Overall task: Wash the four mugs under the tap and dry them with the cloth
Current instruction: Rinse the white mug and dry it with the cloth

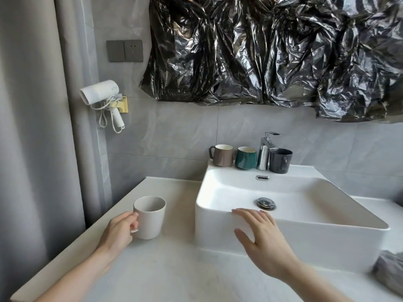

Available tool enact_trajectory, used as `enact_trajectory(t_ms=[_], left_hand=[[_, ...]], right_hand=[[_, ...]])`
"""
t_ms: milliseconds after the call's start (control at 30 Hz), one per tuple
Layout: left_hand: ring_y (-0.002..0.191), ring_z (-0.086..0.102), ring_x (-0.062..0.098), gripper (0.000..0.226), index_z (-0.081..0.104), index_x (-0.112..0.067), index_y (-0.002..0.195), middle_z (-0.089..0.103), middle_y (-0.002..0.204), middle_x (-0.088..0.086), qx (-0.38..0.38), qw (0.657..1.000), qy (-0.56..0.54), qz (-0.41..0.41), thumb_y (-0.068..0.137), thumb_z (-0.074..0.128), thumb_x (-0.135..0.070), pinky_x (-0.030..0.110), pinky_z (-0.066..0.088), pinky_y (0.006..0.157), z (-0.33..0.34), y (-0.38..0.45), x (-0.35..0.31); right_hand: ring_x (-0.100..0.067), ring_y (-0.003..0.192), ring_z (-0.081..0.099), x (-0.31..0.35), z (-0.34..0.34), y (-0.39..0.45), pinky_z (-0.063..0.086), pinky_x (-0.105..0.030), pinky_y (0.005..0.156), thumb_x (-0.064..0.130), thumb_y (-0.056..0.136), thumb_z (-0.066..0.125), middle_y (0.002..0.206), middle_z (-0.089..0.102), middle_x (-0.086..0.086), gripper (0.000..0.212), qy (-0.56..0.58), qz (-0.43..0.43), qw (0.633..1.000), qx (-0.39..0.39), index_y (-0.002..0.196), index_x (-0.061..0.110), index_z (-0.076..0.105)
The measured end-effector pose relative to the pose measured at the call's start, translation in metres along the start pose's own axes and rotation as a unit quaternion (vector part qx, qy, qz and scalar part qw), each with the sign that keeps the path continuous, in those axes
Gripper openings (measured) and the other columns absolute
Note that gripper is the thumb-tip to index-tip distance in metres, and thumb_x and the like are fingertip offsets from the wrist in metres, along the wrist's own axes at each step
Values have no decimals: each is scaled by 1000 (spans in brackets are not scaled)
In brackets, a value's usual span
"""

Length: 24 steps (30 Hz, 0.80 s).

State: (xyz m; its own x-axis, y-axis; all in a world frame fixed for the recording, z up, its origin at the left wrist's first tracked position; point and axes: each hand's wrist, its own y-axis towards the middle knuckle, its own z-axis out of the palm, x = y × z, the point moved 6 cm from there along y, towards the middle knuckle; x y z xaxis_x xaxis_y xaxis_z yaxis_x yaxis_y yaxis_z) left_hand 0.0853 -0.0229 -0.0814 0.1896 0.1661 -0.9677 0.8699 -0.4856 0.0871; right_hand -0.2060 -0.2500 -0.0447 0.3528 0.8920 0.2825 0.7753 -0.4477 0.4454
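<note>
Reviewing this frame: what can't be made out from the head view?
- Cloth: cut off by the right edge; only a grey corner shows.
- White mug handle: hidden by the left hand gripping it.
- Teal mug handle: faces away.
- Tap: the dark mug hides part of its spout; whether water runs cannot be told.
- Right hand: contact with the sink front is unclear.

— What is the left hand (121, 231) doing?
— It reaches forward on a bare forearm, fingers curled round the handle of a white mug (149, 216).
— And the right hand (261, 238)?
— Its fingers are straight and spread, palm down, with the fingertips (236, 211) at the basin's (327, 240) front rim.
</note>
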Motion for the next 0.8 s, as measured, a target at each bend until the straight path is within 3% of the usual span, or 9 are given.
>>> enact_trajectory(t_ms=[67,133,200,333,433,533,600,700,800], left_hand=[[65,32,20,45,47,-17,63,48,69,1,28,998,-41,26,108,50,-15,37,24,63,5,-29,-9],[64,35,20,52,47,-18,56,47,67,4,52,994,-85,38,108,48,-12,39,27,65,13,-54,-18],[69,38,24,60,47,-21,48,45,63,5,74,988,-133,25,108,47,-11,39,30,64,27,-72,-25],[66,44,26,67,51,-18,40,46,52,3,107,977,-182,18,106,49,-8,18,44,45,63,-98,-41],[51,50,14,53,58,-11,52,46,53,4,144,966,-212,28,105,52,-7,14,45,43,94,-111,-49],[48,48,11,34,54,3,72,45,56,7,178,957,-227,42,105,52,-5,15,47,45,122,-120,-58],[49,47,10,38,53,1,67,44,57,7,194,952,-233,48,104,52,-4,15,47,46,138,-125,-64],[48,46,9,55,54,-13,49,43,56,6,210,948,-235,48,103,52,-2,16,46,46,155,-130,-72],[49,47,10,45,52,-4,58,43,57,7,211,951,-221,54,103,53,-2,17,47,46,162,-130,-76]], right_hand=[[12,144,27,-1,-8,-29,17,-17,121,40,104,52,153,35,36,39,71,8,997,-12,141,47,48],[14,142,33,-6,-19,-59,35,-20,111,34,103,56,153,34,39,38,129,32,991,-20,135,52,51],[10,140,40,-16,-31,-87,43,-22,103,29,102,59,151,37,37,38,140,50,989,-28,128,55,54],[7,136,47,-62,-67,-128,36,-15,105,20,99,66,144,50,31,37,105,106,985,-89,120,50,62],[4,129,53,-111,-94,-148,39,-18,103,14,94,71,138,56,29,39,68,163,973,-151,117,46,65],[-16,126,57,-172,-114,-161,46,-37,101,15,92,73,140,56,18,39,5,242,951,-190,123,38,64],[-27,137,50,-211,-123,-165,42,-41,109,24,92,73,150,52,4,48,-30,312,934,-174,137,27,58],[-25,151,34,-258,-119,-166,33,-41,120,46,88,74,166,34,0,82,-41,399,913,-76,158,25,36],[-22,157,23,-281,-100,-164,25,-39,126,60,86,72,171,23,0,98,-32,428,903,27,164,28,21]])
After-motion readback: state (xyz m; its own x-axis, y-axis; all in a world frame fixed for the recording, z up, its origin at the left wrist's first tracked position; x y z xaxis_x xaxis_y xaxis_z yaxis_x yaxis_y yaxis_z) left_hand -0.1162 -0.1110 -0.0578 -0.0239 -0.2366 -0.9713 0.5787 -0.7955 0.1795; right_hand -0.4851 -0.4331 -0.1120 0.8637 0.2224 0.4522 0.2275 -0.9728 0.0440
